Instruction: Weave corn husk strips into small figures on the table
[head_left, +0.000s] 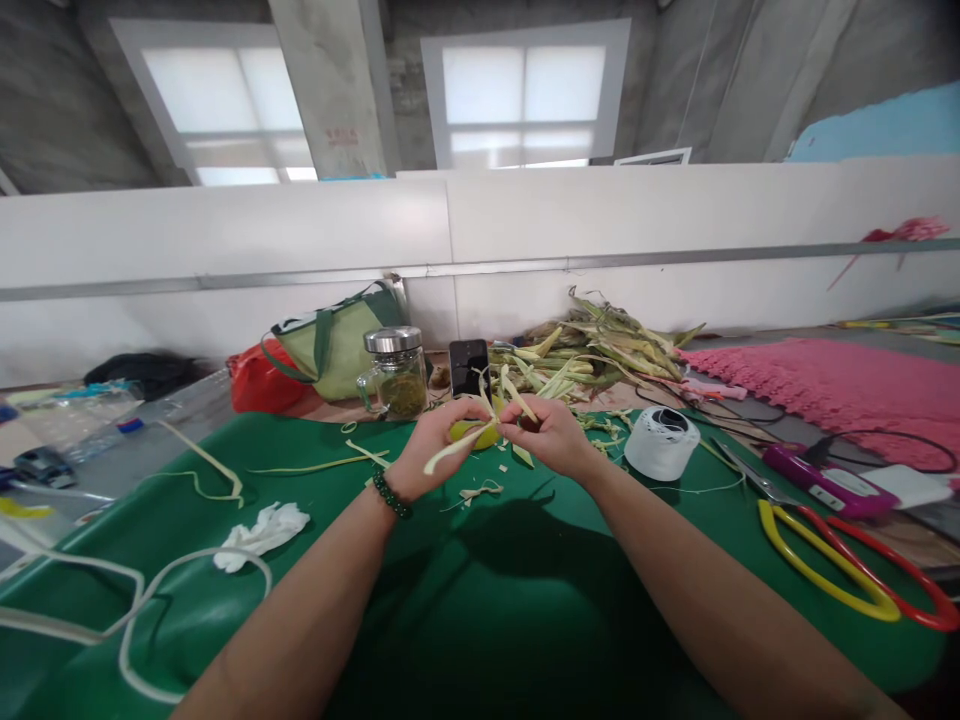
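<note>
Pale strips of corn husk (454, 450) are pinched between my two hands, their loose ends fanning upward and down to the left. My left hand (429, 448), with a dark beaded bracelet at the wrist, has its fingers closed on the strips. Close beside it, my right hand (555, 440) grips the same strips with thumb and fingers; the exact meeting point is small and partly covered. Behind the hands shows a yellow-green object (474, 434), mostly hidden. Small husk scraps (480, 490) lie below on the green cloth (525, 630).
Behind are a husk pile (607, 345), a phone (469, 362), a lidded glass jar (403, 390) and a green bag (341, 350). At right are a white thread spool (660, 455), scissors (825, 560), a purple device (832, 485) and pink fabric (840, 390). Crumpled tissue (262, 535) lies left.
</note>
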